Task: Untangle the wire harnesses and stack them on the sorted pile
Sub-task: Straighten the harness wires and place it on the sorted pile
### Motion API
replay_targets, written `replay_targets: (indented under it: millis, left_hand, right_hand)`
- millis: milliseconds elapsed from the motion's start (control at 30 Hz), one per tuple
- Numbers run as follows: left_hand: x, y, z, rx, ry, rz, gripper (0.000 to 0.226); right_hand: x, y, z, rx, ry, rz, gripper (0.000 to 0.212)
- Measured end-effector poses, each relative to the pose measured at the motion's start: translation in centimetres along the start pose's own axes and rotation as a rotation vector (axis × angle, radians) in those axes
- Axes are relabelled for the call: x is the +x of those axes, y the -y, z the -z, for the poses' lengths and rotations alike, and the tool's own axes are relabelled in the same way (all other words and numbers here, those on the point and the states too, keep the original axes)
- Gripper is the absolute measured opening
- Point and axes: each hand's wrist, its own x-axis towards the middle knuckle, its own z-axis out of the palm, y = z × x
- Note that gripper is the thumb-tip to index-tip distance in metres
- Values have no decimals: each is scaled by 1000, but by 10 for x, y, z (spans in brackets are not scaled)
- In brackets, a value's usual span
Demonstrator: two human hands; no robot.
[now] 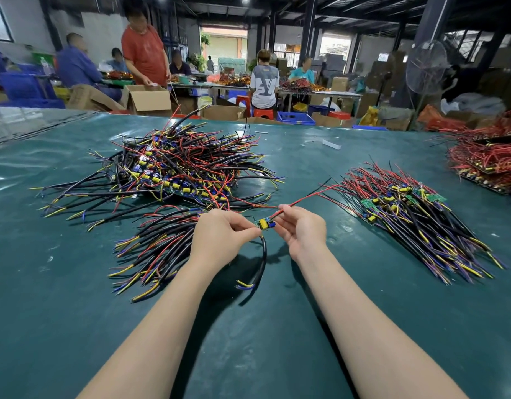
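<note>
My left hand point(219, 231) and right hand point(303, 228) pinch one harness point(265, 224), whose red lead point(306, 197) may snag the sorted pile point(415, 214) at right.

One left hand point(219, 234), one right hand point(301, 228), one wire harness point(265, 224) between them, four wire heaps point(188, 165) across the table point(75, 312), one fan point(425, 67) upper right.

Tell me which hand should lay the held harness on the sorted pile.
Probably right. The right hand pinches the harness at its red lead, nearest the sorted pile on that side; the left hand sits by the tangled heap.
</note>
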Motion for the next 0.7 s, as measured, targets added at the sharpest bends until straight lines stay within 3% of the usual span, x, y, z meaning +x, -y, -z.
replay_targets:
  millis: [200,500,700]
  left_hand:
    - [1,11,4,11,19,98,4]
    - [1,14,7,-45,114,95,5]
    - [0,13,6,-125,184,109,23]
  right_hand:
    - [10,7,11,225,-116,59,21]
    - [17,18,25,177,-211,154,23]
    - [17,19,28,203,-323,140,25]
